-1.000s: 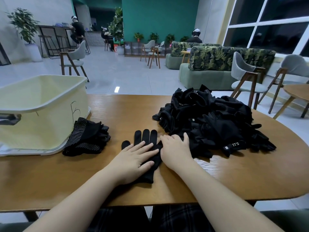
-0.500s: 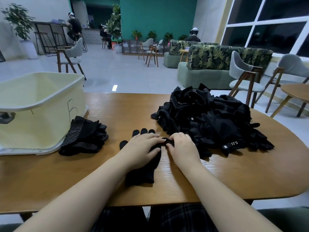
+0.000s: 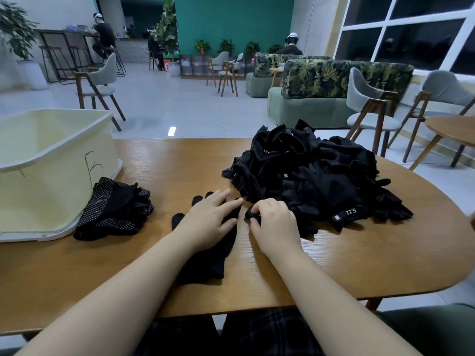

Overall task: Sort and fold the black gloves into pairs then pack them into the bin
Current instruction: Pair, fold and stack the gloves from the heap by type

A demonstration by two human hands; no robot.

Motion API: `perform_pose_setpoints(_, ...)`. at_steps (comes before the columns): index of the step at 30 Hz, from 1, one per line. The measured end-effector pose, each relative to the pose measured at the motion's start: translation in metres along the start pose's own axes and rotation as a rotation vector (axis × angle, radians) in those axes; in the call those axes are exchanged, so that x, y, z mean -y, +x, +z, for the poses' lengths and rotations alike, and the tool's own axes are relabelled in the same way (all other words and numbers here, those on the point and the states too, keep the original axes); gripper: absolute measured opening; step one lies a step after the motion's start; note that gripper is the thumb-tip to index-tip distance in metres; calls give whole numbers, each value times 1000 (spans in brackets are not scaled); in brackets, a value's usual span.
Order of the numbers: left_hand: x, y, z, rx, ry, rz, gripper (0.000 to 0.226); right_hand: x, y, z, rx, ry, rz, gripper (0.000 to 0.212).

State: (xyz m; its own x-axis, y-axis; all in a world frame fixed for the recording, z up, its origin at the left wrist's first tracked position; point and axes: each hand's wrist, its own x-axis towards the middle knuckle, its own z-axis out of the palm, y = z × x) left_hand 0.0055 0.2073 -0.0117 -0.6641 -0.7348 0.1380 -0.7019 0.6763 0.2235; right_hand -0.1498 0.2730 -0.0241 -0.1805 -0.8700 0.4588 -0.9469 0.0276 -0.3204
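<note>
So the flat glove (image 3: pixel 205 260) lies at frame center on the table (image 3: pixel 334 265), long axis running from its cuff near the bottom up to the fingertips. Left hand (image 3: pixel 208 222) presses it flat, fingers straight. Right hand (image 3: pixel 272 222) sits just right of it, pinching a black glove tip. The bin (image 3: pixel 51 160) waits at far left, so I'd guess the left hand is nearer for packing.

Dim room around my arms, dark windows (image 3: pixel 411 34), small glare on floor (image 3: pixel 171 131), edges bent and blurry.
</note>
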Motion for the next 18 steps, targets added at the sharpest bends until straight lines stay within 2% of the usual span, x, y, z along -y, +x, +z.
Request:
perform_pose_setpoints(4,14,-20,-11,-6,-86,4,56,5,-3,-1,-108,81,-191,9)
perform_pose_setpoints(7,26,-47,-18,59,-119,105,68,13,-8,0,6,112,-323,31)
perform_pose_setpoints(10,32,-68,-17,121,-70,141,73,18,-11,5,142,11,-350,56)
perform_pose_setpoints(12,30,-74,-13,167,-10,116,70,20,-11,6,226,-22,-337,64)
perform_pose_setpoints(16,18,-74,-6,170,66,56,82,18,-9,4,263,-27,-327,49)
perform_pose_setpoints(18,12,-75,-3,156,73,24,90,17,-9,0,164,17,-337,37)
